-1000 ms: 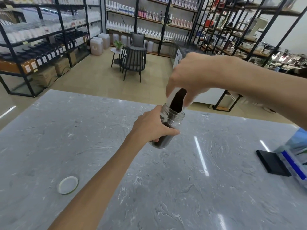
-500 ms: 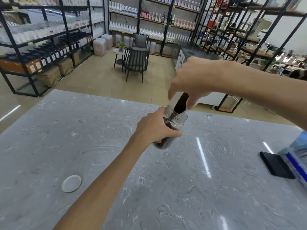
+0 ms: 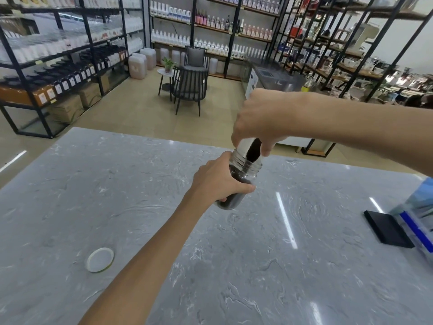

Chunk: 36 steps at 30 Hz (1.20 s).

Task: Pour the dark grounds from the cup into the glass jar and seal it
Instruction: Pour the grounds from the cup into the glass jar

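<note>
My left hand (image 3: 218,180) grips a clear glass jar (image 3: 243,167), tilted and lifted just off the grey marble table (image 3: 140,195). Dark grounds fill its lower part. My right hand (image 3: 260,120) holds a shiny metal cup (image 3: 244,146) tipped mouth-down onto the jar's threaded opening. Dark grounds (image 3: 254,151) lie in the cup's mouth and slide into the jar. Most of the cup is hidden under my fingers. The jar's round white lid (image 3: 100,259) lies flat on the table at the near left, well apart from both hands.
A flat black pad (image 3: 386,228) and a clear bag with blue stripes (image 3: 419,221) lie at the table's right edge. Beyond the far table edge are a shop floor, black chairs (image 3: 189,85) and shelving racks with bottles.
Both hands, jar and cup hold the same pouring pose; more grounds have passed into the jar. The camera view has shifted slightly, so everything sits a little lower and to the right.
</note>
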Motion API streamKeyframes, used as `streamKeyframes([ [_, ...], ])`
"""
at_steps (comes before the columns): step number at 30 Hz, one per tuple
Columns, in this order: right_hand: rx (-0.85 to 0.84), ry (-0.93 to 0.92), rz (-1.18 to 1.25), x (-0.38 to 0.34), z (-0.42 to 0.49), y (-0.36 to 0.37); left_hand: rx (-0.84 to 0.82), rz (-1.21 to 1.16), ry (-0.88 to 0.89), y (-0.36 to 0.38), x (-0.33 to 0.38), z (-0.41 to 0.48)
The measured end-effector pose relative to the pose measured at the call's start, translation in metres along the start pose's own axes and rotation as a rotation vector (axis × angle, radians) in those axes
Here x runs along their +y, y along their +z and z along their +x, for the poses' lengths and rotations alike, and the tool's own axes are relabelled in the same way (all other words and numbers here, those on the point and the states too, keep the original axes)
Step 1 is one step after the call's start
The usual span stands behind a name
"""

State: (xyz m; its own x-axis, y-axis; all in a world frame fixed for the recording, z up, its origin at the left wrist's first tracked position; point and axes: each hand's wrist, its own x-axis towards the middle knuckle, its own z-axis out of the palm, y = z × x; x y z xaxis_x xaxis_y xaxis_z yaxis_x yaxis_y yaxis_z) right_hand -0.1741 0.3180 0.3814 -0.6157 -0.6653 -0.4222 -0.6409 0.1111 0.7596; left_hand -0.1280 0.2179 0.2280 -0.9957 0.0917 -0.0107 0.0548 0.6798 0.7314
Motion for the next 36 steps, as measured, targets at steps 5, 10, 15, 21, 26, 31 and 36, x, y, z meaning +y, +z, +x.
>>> streamKeyframes([
  [5,-0.046,0.005,0.007,-0.001,0.005,-0.003,-0.008,-0.011,-0.005,0.001,-0.003,0.001],
  [10,-0.060,0.024,0.030,-0.001,0.009,-0.007,-0.009,-0.033,-0.020,0.001,-0.007,0.002],
  [15,-0.068,0.023,0.020,-0.005,0.015,-0.008,-0.001,-0.037,-0.032,-0.001,-0.010,0.002],
  [21,-0.087,0.030,0.027,-0.003,0.018,-0.011,-0.007,-0.018,-0.030,-0.002,-0.014,0.001],
  [26,-0.118,0.027,0.003,-0.006,0.021,-0.011,0.001,0.008,-0.022,-0.001,-0.015,0.001],
  [31,-0.143,0.007,-0.032,-0.012,0.022,-0.012,-0.011,0.055,-0.016,0.000,-0.015,0.000],
  [36,-0.152,-0.026,-0.064,-0.019,0.023,-0.012,-0.025,0.030,-0.029,0.005,-0.016,-0.001],
])
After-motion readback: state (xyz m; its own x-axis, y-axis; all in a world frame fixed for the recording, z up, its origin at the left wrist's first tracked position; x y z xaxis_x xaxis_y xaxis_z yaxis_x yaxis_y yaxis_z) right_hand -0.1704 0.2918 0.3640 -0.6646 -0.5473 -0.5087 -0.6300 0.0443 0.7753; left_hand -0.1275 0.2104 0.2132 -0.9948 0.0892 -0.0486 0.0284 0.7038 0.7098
